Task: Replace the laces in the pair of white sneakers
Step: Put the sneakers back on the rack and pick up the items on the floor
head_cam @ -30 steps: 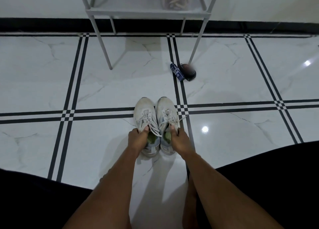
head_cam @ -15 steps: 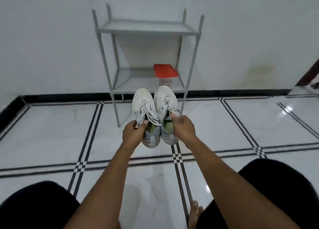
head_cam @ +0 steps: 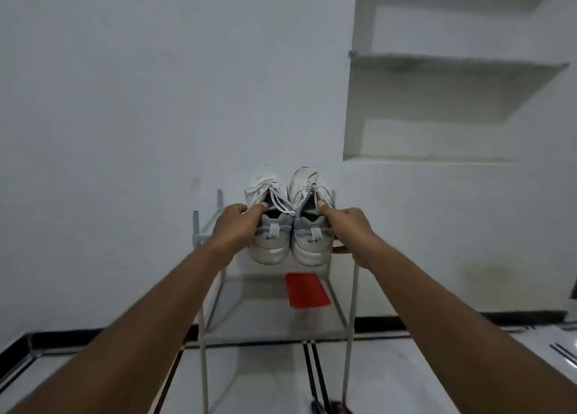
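Two white sneakers with grey heels are held up side by side, toes pointing away from me, over the top tier of a grey metal rack (head_cam: pixel 196 226). My left hand (head_cam: pixel 235 223) grips the left sneaker (head_cam: pixel 268 241) at its collar, thumb inside the opening. My right hand (head_cam: pixel 348 226) grips the right sneaker (head_cam: pixel 312 241) the same way. White laces (head_cam: pixel 279 202) run through both shoes, and loose ends hang between them. Whether the soles touch the shelf is hidden.
A clear box with a red lid (head_cam: pixel 307 290) stands on the rack's lower shelf. The rack is against a white wall; a recessed wall shelf (head_cam: pixel 452 63) is at the upper right. A small dark object (head_cam: pixel 327 409) lies on the tiled floor by the rack's foot.
Both hands have lifted the sneakers from the floor up to the top of the rack. My view has risen and come closer to the rack.
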Demonstrator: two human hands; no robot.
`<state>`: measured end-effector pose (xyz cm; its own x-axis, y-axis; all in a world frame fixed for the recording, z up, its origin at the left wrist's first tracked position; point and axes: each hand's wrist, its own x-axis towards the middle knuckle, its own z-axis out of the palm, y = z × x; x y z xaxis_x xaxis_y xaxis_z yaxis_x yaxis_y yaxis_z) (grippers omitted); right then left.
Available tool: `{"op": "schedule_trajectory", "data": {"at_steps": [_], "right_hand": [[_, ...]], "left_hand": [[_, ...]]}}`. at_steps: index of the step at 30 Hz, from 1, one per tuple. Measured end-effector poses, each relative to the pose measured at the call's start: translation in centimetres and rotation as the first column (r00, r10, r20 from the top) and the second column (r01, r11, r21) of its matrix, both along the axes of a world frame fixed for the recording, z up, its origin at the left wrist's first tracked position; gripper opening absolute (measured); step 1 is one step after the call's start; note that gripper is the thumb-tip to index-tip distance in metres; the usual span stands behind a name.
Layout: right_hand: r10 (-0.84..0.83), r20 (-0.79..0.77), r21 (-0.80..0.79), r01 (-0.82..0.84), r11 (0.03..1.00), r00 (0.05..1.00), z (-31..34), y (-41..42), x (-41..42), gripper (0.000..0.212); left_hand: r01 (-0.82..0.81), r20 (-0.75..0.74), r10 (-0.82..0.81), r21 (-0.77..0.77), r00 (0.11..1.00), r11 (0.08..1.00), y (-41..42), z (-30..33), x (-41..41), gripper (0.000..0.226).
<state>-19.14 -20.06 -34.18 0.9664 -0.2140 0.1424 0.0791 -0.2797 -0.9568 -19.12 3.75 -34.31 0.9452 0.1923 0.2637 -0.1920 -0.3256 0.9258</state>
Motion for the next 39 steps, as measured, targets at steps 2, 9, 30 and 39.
{"op": "schedule_trajectory", "data": {"at_steps": [2, 9, 30, 39], "right_hand": [[-0.019, 0.011, 0.0, 0.019, 1.0, 1.0, 2.0, -0.1, 4.0, 0.066], [-0.014, 0.011, -0.109, 0.015, 0.994, 1.0, 3.5, -1.1, 16.6, 0.051], [0.034, 0.316, -0.484, 0.13, 0.865, 0.948, -6.9, 0.2, 16.4, 0.084], [-0.09, 0.438, -0.463, 0.31, 0.831, 0.895, -8.3, 2.7, 11.7, 0.061]], "left_hand": [[0.001, -0.001, -0.001, 0.018, 1.0, 1.0, -0.4, 2.4, 3.6, 0.049], [0.01, -0.114, -0.01, -0.002, 0.993, 1.0, -1.7, 2.9, 16.6, 0.032], [-0.186, 0.173, 0.111, 0.516, 0.979, 0.836, -3.9, -5.8, 15.0, 0.061], [-0.162, 0.192, 0.113, 0.265, 0.975, 0.95, -6.4, -5.4, 11.2, 0.036]]}}
